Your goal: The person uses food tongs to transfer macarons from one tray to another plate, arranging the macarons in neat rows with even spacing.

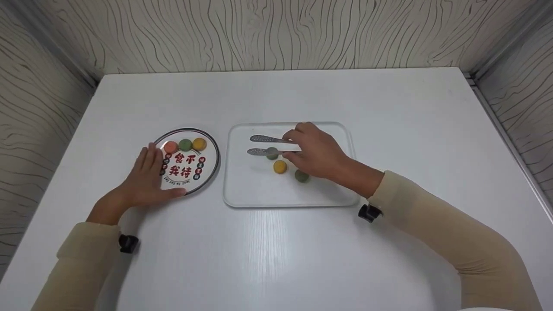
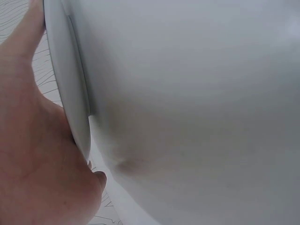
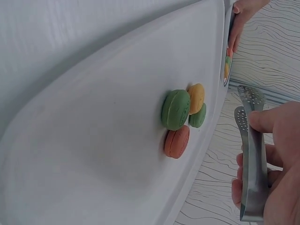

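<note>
My right hand (image 1: 317, 151) holds metal tongs (image 3: 253, 173) above a white tray (image 1: 250, 185). The perforated tips stand apart with nothing between them, near a green macaron (image 1: 272, 153). A yellow macaron (image 1: 280, 167) and another green macaron (image 1: 302, 176) lie closer to me. The right wrist view also shows a red macaron (image 3: 177, 141) on the tray, hidden by my hand from above. To the left, a printed round plate (image 1: 209, 172) carries red (image 1: 170, 147), green (image 1: 185, 145) and yellow (image 1: 199, 144) macarons in a row. My left hand (image 1: 144, 181) rests at its rim, fingers straight and thumb spread.
Both plate and tray stand on a white table (image 1: 268, 250). A wood-grain panel (image 1: 276, 34) rises behind it, with similar panels left and right. Black straps (image 1: 370, 213) sit at both wrists.
</note>
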`<state>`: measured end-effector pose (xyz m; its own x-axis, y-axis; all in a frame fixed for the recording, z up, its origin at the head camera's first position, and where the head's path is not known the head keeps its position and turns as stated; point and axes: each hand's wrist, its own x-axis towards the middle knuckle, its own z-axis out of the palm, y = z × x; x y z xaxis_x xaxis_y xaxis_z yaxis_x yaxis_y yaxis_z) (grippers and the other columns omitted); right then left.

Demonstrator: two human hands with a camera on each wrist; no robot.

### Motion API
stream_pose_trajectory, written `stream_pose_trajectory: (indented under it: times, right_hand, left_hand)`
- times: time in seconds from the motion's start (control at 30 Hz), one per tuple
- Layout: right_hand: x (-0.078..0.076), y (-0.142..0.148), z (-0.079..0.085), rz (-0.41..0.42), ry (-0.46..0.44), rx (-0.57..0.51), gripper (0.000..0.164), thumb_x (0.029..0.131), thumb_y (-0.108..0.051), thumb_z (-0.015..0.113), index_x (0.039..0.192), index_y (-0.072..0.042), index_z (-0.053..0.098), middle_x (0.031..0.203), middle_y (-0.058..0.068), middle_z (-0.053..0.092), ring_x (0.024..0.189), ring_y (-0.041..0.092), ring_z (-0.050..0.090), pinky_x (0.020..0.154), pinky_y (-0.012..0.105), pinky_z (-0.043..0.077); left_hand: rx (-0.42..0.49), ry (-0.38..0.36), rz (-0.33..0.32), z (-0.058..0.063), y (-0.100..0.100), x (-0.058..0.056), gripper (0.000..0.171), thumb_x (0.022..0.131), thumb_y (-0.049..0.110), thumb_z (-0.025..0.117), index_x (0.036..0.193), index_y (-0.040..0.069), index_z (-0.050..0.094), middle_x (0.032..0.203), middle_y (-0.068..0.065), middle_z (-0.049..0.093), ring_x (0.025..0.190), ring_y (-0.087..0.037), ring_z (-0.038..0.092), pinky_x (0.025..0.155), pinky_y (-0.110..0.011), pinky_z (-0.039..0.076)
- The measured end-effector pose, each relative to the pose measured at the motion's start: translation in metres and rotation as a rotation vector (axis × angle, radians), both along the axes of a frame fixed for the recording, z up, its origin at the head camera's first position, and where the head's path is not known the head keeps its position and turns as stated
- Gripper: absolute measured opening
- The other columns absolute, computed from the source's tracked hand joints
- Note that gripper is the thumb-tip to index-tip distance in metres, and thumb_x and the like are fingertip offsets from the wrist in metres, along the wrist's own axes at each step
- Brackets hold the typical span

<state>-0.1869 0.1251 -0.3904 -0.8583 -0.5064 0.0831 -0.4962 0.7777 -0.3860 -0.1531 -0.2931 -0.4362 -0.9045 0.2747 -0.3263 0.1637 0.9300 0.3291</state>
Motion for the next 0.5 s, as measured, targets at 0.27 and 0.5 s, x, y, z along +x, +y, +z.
stream_pose_trajectory:
  times: [0.27,0.5]
  right_hand:
    - [0.004,0.009,-0.002,0.019,0.008,0.011,0.034,0.094,-0.026,0.075,0.121,-0.006,0.07,0.104,0.01,0.065,0.09,0.021,0.052,0.072,0.035,0.049]
    - [0.009,0.02,-0.001,0.016,-0.015,0.006,0.034,0.096,-0.027,0.072,0.123,-0.007,0.07,0.106,0.01,0.065,0.095,0.022,0.055,0.077,0.038,0.05]
  left_hand:
    - [0.018,0.021,0.001,-0.004,-0.002,0.0,0.132,0.084,0.071,0.065,0.154,-0.017,-0.005,0.162,-0.033,-0.019,0.15,-0.05,-0.019,0.12,-0.064,0.0]
    - [0.018,0.025,-0.005,-0.004,-0.003,-0.001,0.132,0.084,0.07,0.066,0.153,-0.018,-0.004,0.161,-0.035,-0.019,0.149,-0.051,-0.02,0.12,-0.065,0.001]
